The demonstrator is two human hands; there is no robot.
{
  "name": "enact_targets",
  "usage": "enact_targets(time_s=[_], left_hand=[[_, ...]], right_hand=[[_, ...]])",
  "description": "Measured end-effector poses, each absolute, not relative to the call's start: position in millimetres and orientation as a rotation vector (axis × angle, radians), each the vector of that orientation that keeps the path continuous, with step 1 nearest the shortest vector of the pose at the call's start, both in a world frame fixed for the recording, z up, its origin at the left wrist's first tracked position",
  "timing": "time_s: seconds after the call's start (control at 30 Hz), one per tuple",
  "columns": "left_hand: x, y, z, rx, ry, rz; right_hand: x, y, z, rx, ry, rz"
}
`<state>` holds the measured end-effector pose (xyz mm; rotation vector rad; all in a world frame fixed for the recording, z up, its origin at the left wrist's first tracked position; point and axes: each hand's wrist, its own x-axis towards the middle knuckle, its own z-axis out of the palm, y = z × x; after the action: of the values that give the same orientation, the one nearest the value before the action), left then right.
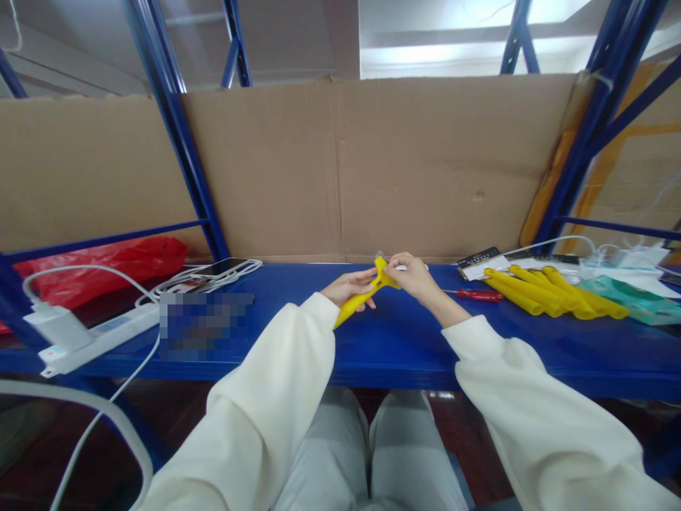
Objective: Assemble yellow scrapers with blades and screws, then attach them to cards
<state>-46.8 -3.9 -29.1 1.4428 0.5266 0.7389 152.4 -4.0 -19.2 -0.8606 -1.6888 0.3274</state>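
Cardboard walls the back of a blue shelf between blue metal posts, with yellow tubes toward the right. Over the shelf's middle, the left hand wraps a yellow tool near its forked head, and the right hand pinches that head, its exact fingertip contact hard to see.

Workshop-type spot, bench set up in shelving; may be a storeroom corner, can't tell.
Blue metal rack with blue shelf as worktop, cardboard panel standing behind; red screwdriver just beside a batch of like yellow tubes, white power strip with adapter plugged in, white cables running loose at left.
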Motion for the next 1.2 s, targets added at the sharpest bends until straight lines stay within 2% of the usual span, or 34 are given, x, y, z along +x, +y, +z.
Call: enact_targets(time_s=[0.5, 0.77, 1.1, 1.2], left_hand=[[-39, -10, -28, 1.504, 0.627, 0.771], [-39, -12, -28, 1.48, 0.615, 0.788], [-34, -19, -24, 1.385, 0.631, 0.824], [-34, -20, -23, 1.362, 0.665, 0.836]], right_hand=[[151, 1, -27, -0.991, -1.695, 0.408], [150, 5, -34, -0.991, -1.575, 0.736], [158, 15, -45, -1.178, -1.685, 0.701], [168, 16, -41, -1.263, -1.79, 0.573]])
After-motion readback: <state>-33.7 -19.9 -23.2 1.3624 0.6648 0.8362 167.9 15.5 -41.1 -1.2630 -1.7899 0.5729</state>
